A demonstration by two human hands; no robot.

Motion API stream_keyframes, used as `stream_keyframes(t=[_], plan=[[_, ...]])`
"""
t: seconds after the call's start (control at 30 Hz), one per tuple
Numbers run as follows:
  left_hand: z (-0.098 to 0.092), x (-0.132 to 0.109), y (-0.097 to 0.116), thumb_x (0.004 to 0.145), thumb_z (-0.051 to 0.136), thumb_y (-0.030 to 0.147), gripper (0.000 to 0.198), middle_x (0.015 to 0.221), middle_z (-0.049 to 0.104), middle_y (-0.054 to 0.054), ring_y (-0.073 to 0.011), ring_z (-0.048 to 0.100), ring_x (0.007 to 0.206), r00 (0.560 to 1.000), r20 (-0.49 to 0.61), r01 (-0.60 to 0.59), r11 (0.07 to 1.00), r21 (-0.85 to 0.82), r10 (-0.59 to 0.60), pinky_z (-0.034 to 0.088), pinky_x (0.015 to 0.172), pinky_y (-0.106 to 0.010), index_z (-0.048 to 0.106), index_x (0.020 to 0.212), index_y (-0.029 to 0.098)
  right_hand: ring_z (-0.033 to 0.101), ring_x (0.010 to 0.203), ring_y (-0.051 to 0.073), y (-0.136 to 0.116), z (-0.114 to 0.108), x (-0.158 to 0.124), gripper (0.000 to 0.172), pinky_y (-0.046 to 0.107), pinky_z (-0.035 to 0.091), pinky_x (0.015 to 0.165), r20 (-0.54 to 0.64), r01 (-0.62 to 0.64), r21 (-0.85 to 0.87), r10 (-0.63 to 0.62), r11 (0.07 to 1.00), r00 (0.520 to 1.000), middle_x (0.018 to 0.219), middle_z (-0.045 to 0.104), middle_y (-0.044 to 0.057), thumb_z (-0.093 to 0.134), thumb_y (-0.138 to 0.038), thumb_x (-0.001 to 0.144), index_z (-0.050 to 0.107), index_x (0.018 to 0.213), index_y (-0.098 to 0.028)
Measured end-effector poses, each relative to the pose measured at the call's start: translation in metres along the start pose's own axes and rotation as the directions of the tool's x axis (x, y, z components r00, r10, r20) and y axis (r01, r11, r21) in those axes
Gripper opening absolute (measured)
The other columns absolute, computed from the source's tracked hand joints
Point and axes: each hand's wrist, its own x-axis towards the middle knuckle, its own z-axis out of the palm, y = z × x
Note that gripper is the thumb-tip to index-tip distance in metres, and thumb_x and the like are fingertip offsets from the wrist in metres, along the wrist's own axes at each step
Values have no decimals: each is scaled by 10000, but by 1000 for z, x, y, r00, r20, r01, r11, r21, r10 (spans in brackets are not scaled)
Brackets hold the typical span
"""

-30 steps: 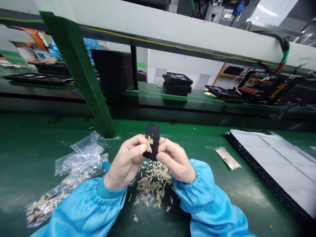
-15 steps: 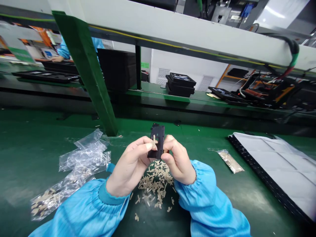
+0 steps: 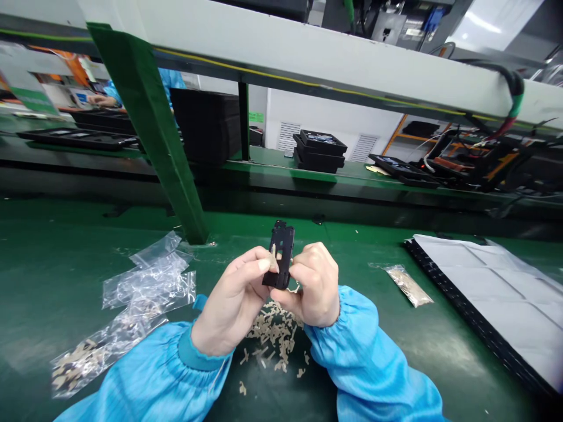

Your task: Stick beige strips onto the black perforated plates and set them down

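My left hand (image 3: pixel 235 290) grips a thin, flat black plastic part (image 3: pixel 285 243) with an opening in it, held tilted upright. A slim beige piece (image 3: pixel 274 253) shows at the left thumb, against the part's face. My right hand (image 3: pixel 314 284) is closed at the part's lower right edge, its thumb along the bottom corner. Something small and pale shows beside the right fingers, too small to make out fully. Below both hands lies a loose pile of small beige cut pieces (image 3: pixel 275 331) on the green tabletop (image 3: pixel 373 357).
Clear plastic bags (image 3: pixel 153 281), some with beige pieces inside, lie at left. At right are a filled small bag (image 3: pixel 409 285) and a black tray (image 3: pixel 440 299) under white sheeting. A green post (image 3: pixel 153 129) and shelf stand ahead, with black trays (image 3: pixel 319 151) behind. A co-worker's blue sleeve shows far left.
My right hand has turned, its thumb now along the part's bottom corner and its knuckles higher. The black part has tilted slightly in my left hand. The view has shifted a little.
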Motion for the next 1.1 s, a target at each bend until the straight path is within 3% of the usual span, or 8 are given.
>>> stream_keyframes(t=[0.27, 0.47, 0.67, 0.8, 0.87, 0.9, 0.93, 1.1], plan=[[-6, -1, 1, 634, 656, 235, 134, 595, 524, 12, -92, 486, 571, 991, 91, -101, 993, 54, 96, 413, 542, -194, 590, 552, 152, 411, 548, 124, -7, -4, 3, 358, 274, 331, 514, 75, -134, 299, 117, 945, 990, 598, 452, -17, 542, -528, 792, 399, 711, -210], [-11, 2, 0, 693, 608, 232, 121, 644, 543, -3, -120, 503, 620, 954, 177, -265, 955, 130, 241, 416, 584, -239, 615, 588, 172, 419, 574, 138, -10, -9, 8, 237, 292, 345, 542, 193, -256, 508, 181, 823, 964, 616, 439, -3, 453, -377, 847, 397, 693, -206], [-12, -1, -4, 714, 602, 211, 96, 696, 564, -16, -158, 534, 694, 889, 193, -457, 832, 315, 415, 423, 668, -283, 637, 628, 190, 390, 582, 137, -11, -9, 5, 131, 283, 330, 543, 170, -265, 428, 211, 864, 963, 615, 420, -5, 433, -157, 781, 369, 678, -207], [-15, 8, -7, 726, 593, 215, 113, 708, 548, -8, -152, 516, 723, 903, 81, -411, 793, 450, 422, 416, 697, -271, 615, 618, 188, 387, 572, 125, -3, 1, -1, 166, 265, 330, 540, 170, -301, 253, 264, 919, 949, 595, 399, -17, 440, -159, 770, 358, 633, -207], [-19, 18, -5, 717, 593, 205, 121, 816, 567, -11, -156, 523, 811, 905, 6, -385, 815, 432, 425, 420, 762, -274, 595, 599, 179, 436, 603, 121, 16, 9, -7, 176, 251, 369, 577, 373, -404, 39, 362, 914, 854, 615, 435, -13, 431, -205, 791, 393, 619, -201], [-21, 23, -2, 709, 598, 197, 117, 892, 570, -11, -158, 523, 864, 897, -43, -388, 830, 401, 440, 419, 790, -273, 588, 594, 176, 472, 640, 118, 29, 13, -11, 174, 241, 391, 612, 492, -448, -124, 447, 885, 747, 650, 470, -7, 427, -224, 805, 434, 634, -194], [-24, 28, 0, 699, 604, 188, 111, 949, 564, -6, -154, 519, 903, 881, -100, -401, 841, 362, 463, 418, 803, -266, 583, 591, 175, 509, 702, 112, 46, 17, -17, 172, 226, 408, 659, 559, -469, -358, 587, 808, 585, 716, 512, -4, 420, -246, 829, 481, 677, -193], [-35, 35, 14, 698, 619, 188, 54, 816, 556, 14, -108, 501, 803, 852, -181, -427, 851, 305, 492, 416, 735, -215, 604, 645, 184, 590, 845, 173, 136, 24, -53, 177, 293, 466, 705, 401, -454, -729, 857, 512, 324, 929, 591, 91, 433, -219, 884, 581, 924, -131]])
